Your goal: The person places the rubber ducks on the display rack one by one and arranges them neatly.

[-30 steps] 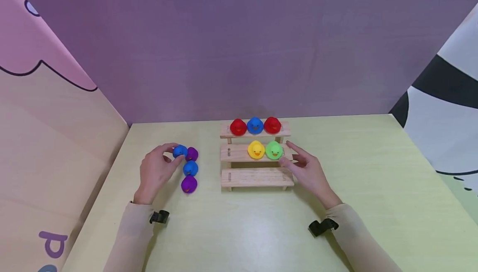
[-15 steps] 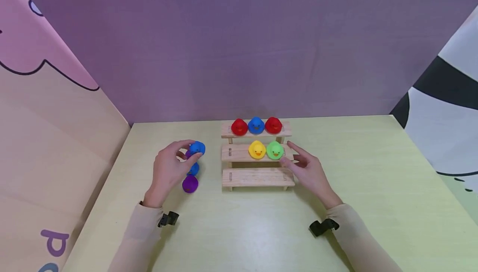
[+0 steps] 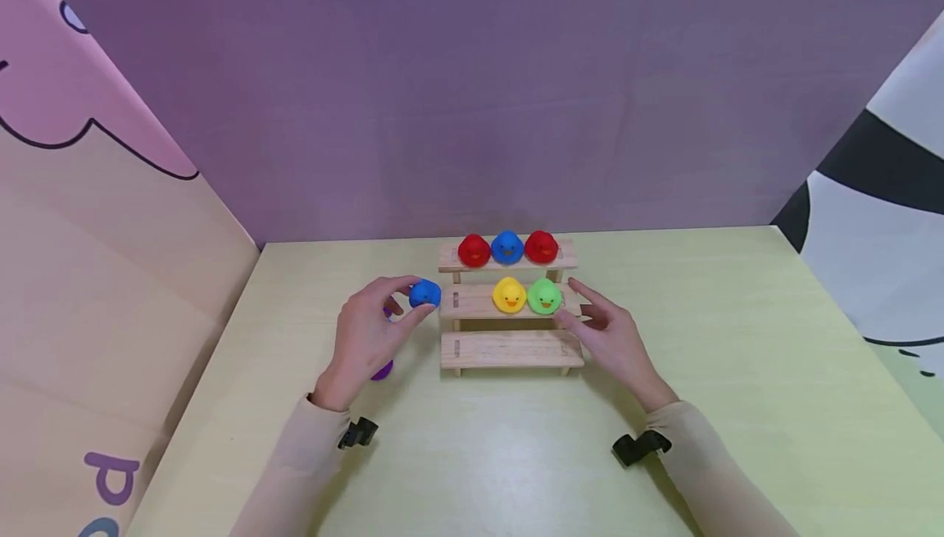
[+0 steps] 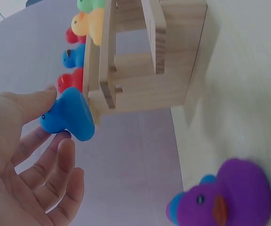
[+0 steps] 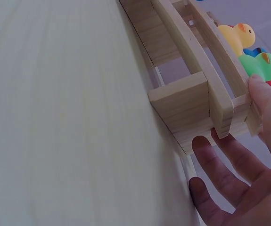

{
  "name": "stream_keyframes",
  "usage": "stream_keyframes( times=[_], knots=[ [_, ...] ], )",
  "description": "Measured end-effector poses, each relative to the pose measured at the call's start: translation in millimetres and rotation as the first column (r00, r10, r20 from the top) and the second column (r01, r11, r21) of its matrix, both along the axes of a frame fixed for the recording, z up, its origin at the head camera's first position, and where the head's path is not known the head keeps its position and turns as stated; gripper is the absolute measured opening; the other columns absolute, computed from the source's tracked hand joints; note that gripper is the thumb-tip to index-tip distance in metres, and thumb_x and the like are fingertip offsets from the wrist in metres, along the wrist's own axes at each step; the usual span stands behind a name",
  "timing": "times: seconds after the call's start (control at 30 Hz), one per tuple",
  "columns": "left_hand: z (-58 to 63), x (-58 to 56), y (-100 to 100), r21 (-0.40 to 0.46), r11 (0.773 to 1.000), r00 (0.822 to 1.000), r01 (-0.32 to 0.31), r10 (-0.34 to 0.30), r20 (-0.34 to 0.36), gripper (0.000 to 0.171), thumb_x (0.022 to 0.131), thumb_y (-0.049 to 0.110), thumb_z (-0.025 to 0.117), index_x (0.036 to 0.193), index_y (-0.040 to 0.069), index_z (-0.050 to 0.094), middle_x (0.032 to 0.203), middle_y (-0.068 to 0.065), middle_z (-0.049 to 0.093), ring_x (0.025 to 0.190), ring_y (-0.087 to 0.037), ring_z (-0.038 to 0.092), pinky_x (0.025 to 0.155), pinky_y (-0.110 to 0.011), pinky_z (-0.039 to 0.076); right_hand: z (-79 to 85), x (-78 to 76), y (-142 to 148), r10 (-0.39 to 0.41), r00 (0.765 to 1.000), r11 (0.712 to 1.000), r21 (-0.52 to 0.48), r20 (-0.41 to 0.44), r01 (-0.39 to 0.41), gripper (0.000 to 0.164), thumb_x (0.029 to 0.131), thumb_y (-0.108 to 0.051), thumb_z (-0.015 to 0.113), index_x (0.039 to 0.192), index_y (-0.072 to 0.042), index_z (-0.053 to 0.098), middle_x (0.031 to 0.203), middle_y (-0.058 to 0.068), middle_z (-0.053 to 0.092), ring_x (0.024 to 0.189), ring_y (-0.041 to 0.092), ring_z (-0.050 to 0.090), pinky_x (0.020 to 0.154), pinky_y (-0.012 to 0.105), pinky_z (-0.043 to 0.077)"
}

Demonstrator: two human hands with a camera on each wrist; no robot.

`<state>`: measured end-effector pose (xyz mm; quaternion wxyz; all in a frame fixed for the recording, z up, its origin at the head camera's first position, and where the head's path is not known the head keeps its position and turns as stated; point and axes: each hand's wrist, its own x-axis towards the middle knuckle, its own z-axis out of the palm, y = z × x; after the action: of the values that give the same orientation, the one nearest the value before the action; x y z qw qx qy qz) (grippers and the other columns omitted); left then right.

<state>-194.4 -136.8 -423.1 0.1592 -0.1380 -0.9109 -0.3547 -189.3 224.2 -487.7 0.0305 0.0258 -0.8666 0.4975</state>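
Observation:
My left hand (image 3: 371, 339) pinches a blue rubber duck (image 3: 424, 294) between thumb and fingers, beside the left end of the middle step of a three-step wooden display stand (image 3: 509, 348). In the left wrist view the held duck (image 4: 71, 115) is tilted, its flat base towards the stand. My right hand (image 3: 608, 344) grips the right end of the middle step, thumb at its front edge and index finger at the back. A yellow duck (image 3: 510, 295) and a green duck (image 3: 545, 297) stand on that step, the green one nearest the right thumb.
On the top step sit a red duck (image 3: 474, 251), a blue duck (image 3: 507, 248) and another red duck (image 3: 542, 248). Left of the stand, mostly hidden by the left hand, purple and blue ducks stand on the table; one purple duck (image 4: 243, 193) shows close up. A purple wall (image 3: 472, 94) rises behind.
My left hand has lifted the blue duck from the group on the left and carried it right to the stand's middle step. The right hand has stayed in place.

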Motion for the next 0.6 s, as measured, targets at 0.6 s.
stream_keyframes(
  times=[0.6],
  knots=[
    [-1.2, -1.5, 25, -0.027, 0.999, 0.999, 0.036, -0.036, 0.022, 0.044, 0.09, 0.037, 0.086, 0.129, 0.02, 0.077, 0.108, -0.002, 0.077, 0.082, -0.02, 0.07, 0.074, -0.033, 0.055, -1.7, -0.5, 0, -0.002, 1.0, 1.0, -0.01, 0.003, 0.002, 0.068, 0.102, -0.044, 0.072, 0.162, -0.025, 0.048, 0.157, 0.022, 0.056, 0.121, 0.042, 0.07, 0.1, 0.053, 0.06]
  ],
)
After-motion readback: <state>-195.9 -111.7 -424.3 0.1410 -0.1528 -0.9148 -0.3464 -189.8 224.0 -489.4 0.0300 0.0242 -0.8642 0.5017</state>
